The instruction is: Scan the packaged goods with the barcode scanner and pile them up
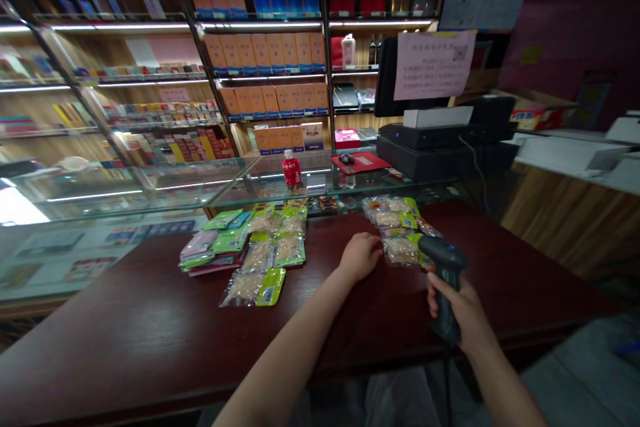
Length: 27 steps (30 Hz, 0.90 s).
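Observation:
My right hand [463, 310] is wrapped round the grip of a dark handheld barcode scanner [444, 273], whose head points at a snack packet [401, 250] on the dark red counter [150, 327]. My left hand [361, 255] rests on the counter with curled fingers, touching that packet's left edge. The packet is the nearest of a small pile of clear and green snack packets [395, 217]. A second, larger spread of similar packets [265, 250] lies to the left.
A glass display case [240, 180] stands behind the counter with a red bottle [291, 170] on top. A till with a monitor [435, 140] and a red mouse mat [360, 161] stand at the right. Shelves of boxed goods [265, 53] fill the back wall.

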{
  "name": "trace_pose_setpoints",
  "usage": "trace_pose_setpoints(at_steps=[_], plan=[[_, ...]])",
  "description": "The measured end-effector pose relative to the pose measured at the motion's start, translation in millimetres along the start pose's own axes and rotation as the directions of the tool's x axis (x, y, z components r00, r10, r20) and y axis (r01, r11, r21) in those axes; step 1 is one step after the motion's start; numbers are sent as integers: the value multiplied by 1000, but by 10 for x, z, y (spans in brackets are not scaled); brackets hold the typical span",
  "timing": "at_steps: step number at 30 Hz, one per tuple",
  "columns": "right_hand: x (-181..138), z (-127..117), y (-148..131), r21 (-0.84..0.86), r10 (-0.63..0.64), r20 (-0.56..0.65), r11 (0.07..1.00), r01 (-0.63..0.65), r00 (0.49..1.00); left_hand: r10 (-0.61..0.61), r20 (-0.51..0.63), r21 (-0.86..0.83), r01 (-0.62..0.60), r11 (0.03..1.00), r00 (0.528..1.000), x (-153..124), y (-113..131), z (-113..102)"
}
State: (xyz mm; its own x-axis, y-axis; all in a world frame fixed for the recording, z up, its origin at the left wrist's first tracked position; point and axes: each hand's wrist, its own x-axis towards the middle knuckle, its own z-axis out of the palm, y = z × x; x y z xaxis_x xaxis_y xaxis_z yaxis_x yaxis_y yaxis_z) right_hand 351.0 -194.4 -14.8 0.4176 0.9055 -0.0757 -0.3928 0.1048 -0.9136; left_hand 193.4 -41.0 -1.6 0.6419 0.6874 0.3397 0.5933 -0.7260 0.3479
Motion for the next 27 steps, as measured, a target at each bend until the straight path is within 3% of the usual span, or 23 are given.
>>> trace_pose_setpoints(at_steps=[4,7,9,14,16,20,23,27], plan=[[-53,-148,-72,9,-41,-30,999,41,999,-116,-7,-14,115,993,993,360,129,177],[-76,-211,-97,11,-48,-39,999,48,998,-176,97,-15,178,984,980,537,128,257],[-82,-239,-97,19,-47,-46,999,48,998,-191,140,-3,193,981,972,605,110,284],[-75,-219,-83,35,-50,-31,998,51,998,-183,105,33,181,983,977,628,121,275],[-74,-172,-87,38,-53,-13,998,53,999,-224,97,-45,229,972,970,584,123,262],[-77,-64,-98,45,-52,19,998,51,998,-340,3,-368,317,874,940,421,0,231],[-78,37,-86,62,-52,51,997,49,997,-451,-129,-536,320,781,883,245,-227,167],[-58,265,-58,89,-42,111,996,32,993,-579,-342,-566,330,755,740,-37,-596,52]])
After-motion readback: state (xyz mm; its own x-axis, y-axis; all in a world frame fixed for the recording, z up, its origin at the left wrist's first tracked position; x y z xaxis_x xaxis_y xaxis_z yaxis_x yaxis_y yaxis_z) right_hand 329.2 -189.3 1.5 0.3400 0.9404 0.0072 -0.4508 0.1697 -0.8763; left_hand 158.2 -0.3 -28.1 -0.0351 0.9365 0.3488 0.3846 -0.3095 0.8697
